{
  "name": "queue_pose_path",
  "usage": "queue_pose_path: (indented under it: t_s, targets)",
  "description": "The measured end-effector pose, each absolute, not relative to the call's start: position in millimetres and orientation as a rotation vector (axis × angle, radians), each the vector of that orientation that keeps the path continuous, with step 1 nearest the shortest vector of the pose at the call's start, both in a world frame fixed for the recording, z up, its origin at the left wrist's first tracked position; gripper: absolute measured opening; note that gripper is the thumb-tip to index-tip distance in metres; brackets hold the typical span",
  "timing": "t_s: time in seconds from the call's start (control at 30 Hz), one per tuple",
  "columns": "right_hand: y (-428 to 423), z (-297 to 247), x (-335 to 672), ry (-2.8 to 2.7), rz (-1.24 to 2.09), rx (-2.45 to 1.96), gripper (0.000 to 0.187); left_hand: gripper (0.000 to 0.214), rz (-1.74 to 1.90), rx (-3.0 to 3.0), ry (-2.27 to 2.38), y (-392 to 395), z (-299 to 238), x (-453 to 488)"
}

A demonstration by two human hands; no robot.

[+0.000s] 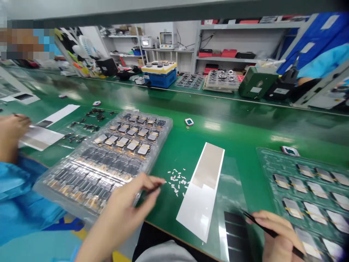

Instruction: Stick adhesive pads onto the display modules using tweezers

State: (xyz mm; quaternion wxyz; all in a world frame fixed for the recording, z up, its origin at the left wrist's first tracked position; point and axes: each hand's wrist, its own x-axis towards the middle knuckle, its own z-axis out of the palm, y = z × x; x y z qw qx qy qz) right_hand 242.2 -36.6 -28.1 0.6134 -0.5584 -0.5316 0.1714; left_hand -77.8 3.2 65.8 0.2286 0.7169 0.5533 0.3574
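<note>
Fingers (152, 181) of your left hand (122, 211) pinched together, white bits (177, 181) just right of them on desk (191, 109); your right hand (276, 242) clamps tweezers (261, 226), farther away.

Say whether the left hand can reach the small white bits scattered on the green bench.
Likely yes: the left hand, pinching a thin dark tool, is beside the small white bits, only bare green bench between; the clear plastic tray lies aside.

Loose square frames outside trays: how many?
3 square frames: one far left, one beyond the clear tray, one at the far edge of the green tray. Others may be hidden.
</note>
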Motion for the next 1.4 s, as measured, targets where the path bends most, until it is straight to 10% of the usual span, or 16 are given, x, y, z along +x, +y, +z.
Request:
queue_pose_path:
  t_s: [0.17,0.63,1.4]
  targets:
    - [-31,-10,227,-1.106,0.573,-1.331,0.012,0.012,0.629,2.159,1.120,3,41,-25]
    - [-18,-1,226,-0.975,0.716,-1.458,0.028,0.040,0.533,2.363,1.010,9,16,-2]
    - [-49,-16,241,-0.953,0.652,-1.474,0.013,0.020,0.437,2.365,0.628,12,7,59]
